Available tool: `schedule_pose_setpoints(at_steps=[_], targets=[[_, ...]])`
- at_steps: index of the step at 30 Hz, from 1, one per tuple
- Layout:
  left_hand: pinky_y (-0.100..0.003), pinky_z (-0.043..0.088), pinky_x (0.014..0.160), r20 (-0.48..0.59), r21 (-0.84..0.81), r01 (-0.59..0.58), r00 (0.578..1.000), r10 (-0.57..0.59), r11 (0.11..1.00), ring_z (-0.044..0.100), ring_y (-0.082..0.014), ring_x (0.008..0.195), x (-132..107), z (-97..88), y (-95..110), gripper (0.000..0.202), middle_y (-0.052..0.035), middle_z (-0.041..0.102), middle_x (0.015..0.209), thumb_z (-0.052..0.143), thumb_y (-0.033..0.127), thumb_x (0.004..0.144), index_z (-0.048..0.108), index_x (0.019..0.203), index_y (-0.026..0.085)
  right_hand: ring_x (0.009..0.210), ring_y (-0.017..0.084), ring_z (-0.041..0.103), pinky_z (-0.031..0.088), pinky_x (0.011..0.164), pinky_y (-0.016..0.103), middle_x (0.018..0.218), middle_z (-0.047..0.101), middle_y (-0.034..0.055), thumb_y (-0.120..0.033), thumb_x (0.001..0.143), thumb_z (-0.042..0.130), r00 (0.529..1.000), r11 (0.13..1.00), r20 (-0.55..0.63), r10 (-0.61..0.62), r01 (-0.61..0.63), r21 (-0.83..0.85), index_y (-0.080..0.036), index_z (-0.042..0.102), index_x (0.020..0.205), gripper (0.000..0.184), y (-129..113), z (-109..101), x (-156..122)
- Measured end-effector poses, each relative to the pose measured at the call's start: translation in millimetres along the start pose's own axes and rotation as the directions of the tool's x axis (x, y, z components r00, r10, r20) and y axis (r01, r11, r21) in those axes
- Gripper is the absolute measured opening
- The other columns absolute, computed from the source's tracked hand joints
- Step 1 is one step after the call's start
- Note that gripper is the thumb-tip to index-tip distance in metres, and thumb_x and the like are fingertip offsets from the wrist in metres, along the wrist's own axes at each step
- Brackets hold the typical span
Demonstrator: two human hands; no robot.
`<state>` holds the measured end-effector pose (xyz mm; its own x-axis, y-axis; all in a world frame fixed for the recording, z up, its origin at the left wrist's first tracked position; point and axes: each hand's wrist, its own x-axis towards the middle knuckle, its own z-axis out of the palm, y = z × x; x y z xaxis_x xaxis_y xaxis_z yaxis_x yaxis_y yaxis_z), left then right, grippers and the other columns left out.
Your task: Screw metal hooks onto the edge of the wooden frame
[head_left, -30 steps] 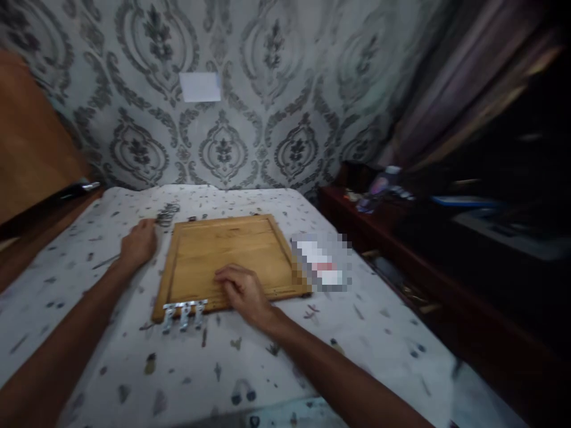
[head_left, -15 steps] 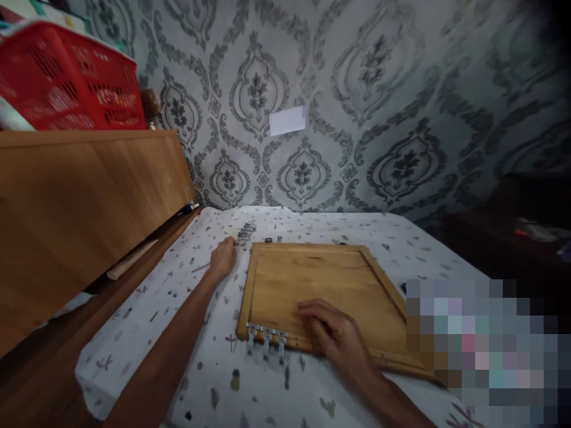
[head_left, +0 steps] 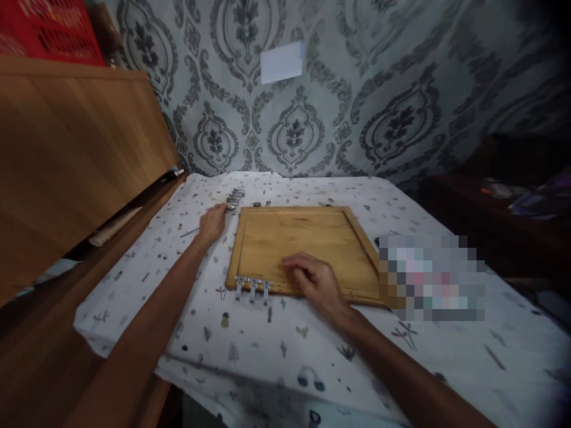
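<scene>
My left hand reaches to the far left of the table, its fingertips closed on a small shiny metal clip beside a little pile of metal clips. A flat wooden board with a raised frame lies right of that hand. Three silver metal clips sit in a row on the board's near left edge. My right hand is over the board's near edge, fingers loosely bent with a gap at the thumb; I see nothing in it.
A patterned white cloth covers the table. Small dark pieces lie behind the board; a blurred-out item is at its right. A wooden cabinet with a red basket borders the left, papered wall behind.
The view has tilted down, showing more of the table's near side. My left hand stays by the clip pile, and my right hand stays at the board's near edge.
</scene>
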<state>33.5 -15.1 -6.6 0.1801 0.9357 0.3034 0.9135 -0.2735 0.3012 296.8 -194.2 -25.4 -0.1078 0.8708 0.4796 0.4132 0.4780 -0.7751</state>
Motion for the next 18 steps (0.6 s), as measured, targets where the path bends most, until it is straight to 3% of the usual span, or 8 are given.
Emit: schedule_pose_setpoints(at_steps=[18], targets=[[-0.042, 0.055, 0.093, 0.058, 0.023, -0.013, 0.998, 0.012, 1.0, 0.062, -0.0207, 0.108, 9, -0.6, -14, 0.034, -0.0104, 0.06, 0.124, 0.057, 0.037, 0.096, 0.059, 0.122, 0.016, 0.077, 0.019, 0.071, 0.056, 0.069, 0.03, 0.083, 0.075, 0.0061, -0.015, 0.086, 0.046, 0.995, 0.995, -0.03, -0.097, 0.097, 0.011, -0.021, 0.07, 0.079, 0.025, -2, 0, 1]])
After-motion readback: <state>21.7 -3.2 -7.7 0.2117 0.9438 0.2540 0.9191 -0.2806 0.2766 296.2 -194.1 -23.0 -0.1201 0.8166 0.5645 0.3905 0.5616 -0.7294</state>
